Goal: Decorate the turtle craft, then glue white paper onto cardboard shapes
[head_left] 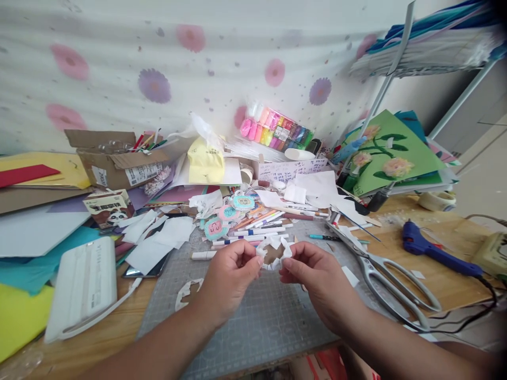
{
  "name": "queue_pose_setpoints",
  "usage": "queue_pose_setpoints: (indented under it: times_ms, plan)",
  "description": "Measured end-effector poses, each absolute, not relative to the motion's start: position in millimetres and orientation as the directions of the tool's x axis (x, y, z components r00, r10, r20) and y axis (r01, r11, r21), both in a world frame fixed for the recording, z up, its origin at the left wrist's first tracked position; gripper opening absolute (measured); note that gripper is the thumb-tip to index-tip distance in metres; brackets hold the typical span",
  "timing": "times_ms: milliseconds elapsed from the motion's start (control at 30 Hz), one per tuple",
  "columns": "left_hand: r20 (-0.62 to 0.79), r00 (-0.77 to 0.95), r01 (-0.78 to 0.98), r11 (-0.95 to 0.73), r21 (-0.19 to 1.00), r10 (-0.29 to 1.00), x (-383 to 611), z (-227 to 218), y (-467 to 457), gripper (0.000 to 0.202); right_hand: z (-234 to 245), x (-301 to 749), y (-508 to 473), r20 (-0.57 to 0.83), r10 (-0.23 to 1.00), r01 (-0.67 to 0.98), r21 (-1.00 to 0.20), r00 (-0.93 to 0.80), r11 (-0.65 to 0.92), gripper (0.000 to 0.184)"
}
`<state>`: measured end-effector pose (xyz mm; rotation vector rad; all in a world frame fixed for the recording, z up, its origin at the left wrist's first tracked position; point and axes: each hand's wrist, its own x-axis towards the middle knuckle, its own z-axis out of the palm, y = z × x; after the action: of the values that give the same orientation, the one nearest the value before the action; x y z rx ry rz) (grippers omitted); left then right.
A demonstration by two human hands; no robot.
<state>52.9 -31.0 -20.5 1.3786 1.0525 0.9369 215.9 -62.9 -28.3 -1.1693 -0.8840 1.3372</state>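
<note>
Between both hands, above a grey cutting mat point(253, 327), is a small piece with a brown cardboard middle and a crumpled white paper edge point(273, 254). My left hand point(237, 274) pinches its left side between thumb and fingers. On the opposite side my right hand point(312, 274) pinches the rim in the same way. A second white paper ring piece point(188, 293) lies on the mat, partly hidden behind my left wrist. Several white markers point(253, 232) lie just beyond the hands.
Large scissors point(380, 279) and a blue glue gun point(439, 250) lie to the right. A white power bank point(85, 287) with a cable is at left. Small decorated badges point(216, 228), paper scraps point(168, 240), a cardboard box point(119, 163) and a coloured clay pack point(277, 126) crowd the back.
</note>
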Motion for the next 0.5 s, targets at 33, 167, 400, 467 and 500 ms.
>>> queue_pose_setpoints:
  times_ms: [33, 167, 400, 467, 500]
  plan:
    - [-0.026, 0.290, 0.099, -0.003, 0.995, 0.957, 52.8, -20.4, -31.1, 0.018, -28.1, 215.6, -62.6, -0.149, 0.985, -0.243, -0.962, 0.089, -0.123, 0.021]
    - [-0.010, 0.286, 0.179, -0.043, 0.983, 0.958, 53.3, -20.2, -32.1, 0.019, -27.2, 214.4, -62.4, -0.169, 0.980, -0.225, -0.964, 0.102, -0.142, 0.022]
    - [0.050, 0.262, 0.266, -0.123, 0.956, 0.964, 55.1, -20.6, -33.8, 0.018, -26.4, 212.7, -62.0, -0.170, 0.979, -0.222, -0.965, 0.113, -0.141, 0.019]
    - [0.043, 0.241, 0.262, -0.108, 0.959, 0.970, 54.6, -21.2, -33.4, 0.017, -26.1, 211.8, -62.3, -0.169, 0.981, -0.243, -0.960, 0.100, -0.140, 0.018]
    - [0.034, 0.234, 0.255, -0.095, 0.962, 0.972, 54.3, -21.5, -33.2, 0.018, -25.9, 211.2, -62.5, -0.167, 0.981, -0.253, -0.957, 0.095, -0.139, 0.018]
